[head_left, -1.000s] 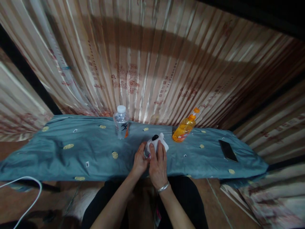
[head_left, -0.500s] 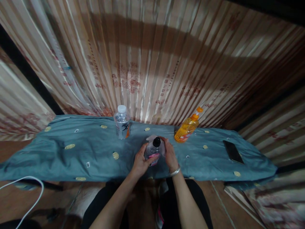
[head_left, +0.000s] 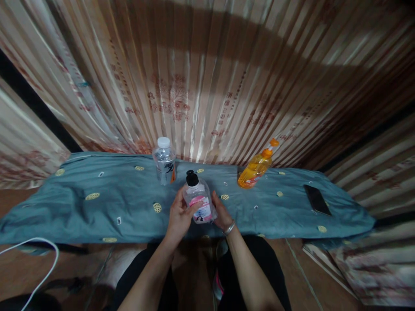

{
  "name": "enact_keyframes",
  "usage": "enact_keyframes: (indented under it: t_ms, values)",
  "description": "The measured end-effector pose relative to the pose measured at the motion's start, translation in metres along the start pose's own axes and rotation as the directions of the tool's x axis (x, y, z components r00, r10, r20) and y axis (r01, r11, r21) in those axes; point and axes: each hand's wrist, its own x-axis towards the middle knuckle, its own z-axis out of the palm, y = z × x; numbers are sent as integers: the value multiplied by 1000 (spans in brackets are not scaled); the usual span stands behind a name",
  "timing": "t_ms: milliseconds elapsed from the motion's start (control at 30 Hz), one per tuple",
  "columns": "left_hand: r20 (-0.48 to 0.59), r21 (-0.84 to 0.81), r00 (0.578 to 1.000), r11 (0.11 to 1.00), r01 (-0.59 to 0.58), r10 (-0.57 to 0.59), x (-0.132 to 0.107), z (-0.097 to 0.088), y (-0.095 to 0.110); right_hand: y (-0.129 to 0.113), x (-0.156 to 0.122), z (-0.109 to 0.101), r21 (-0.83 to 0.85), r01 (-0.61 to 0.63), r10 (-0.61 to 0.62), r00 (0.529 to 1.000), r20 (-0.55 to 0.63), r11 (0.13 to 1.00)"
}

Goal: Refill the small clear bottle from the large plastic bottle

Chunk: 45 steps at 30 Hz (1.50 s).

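A clear bottle with a pink and white label (head_left: pixel 201 207) and a black flip cap (head_left: pixel 192 178) is tilted over the cloth-covered surface. The cap's lid looks raised. My left hand (head_left: pixel 181 215) is closed around the bottle's left side, with the thumb across its label. At the other side, my right hand (head_left: pixel 222 214) wears a silver bangle and presses a thin, pale, crumpled sheet (head_left: pixel 213 211) against the bottle. Whether the sheet is cloth, tissue or plastic is unclear, and some of my right fingers are hidden behind the bottle.
A clear bottle with a white cap (head_left: pixel 164 162) stands behind my left hand. An orange pump bottle (head_left: pixel 256 169) is at the back right, and a dark phone (head_left: pixel 317 199) lies further right. Teal patterned fabric (head_left: pixel 129 216) covers the surface. A pleated curtain (head_left: pixel 201 99) hangs behind.
The bottle has moved left and turned, so its label now faces me. My left hand has shifted left with it. My right hand has slid lower along its right side.
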Motion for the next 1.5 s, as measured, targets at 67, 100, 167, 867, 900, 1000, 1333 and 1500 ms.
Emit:
enact_keyframes:
  t_ms: [67, 100, 167, 867, 900, 1000, 1333, 1500]
  values:
    - [2, -4, 1000, 1000, -10, 10, 0, -3, 1, 6, -5, 7, 47, -54, 51, 997, 57, 997]
    - [6, -2, 1000, 1000, -15, 15, 0, -4, 1, 9, -9, 10, 76, -75, 70, 995, 76, 994]
    - [6, 13, 1000, 1000, -23, 23, 0, -7, -1, 16, -16, 17, 174, -113, 97, 990, 103, 978]
    - [-30, 160, 996, 984, -73, 79, 4, -11, -16, 6, -74, -26, -262, 95, -155, 964, -218, 960]
    - [-45, 159, 996, 985, -73, 81, 5, -13, -15, -4, -71, -32, -347, 136, -228, 944, -239, 928]
    - [-87, 150, 992, 986, -77, 90, 6, -19, -9, -17, -52, -44, -694, 235, -470, 867, -167, 681]
    - [-199, 144, 976, 988, -63, 91, 10, -38, 5, 65, -22, 7, -991, 113, -412, 901, 132, -70]
    - [-203, 105, 976, 993, -61, 81, 11, -36, 7, 65, -35, 27, -981, 165, -337, 922, 191, -104]
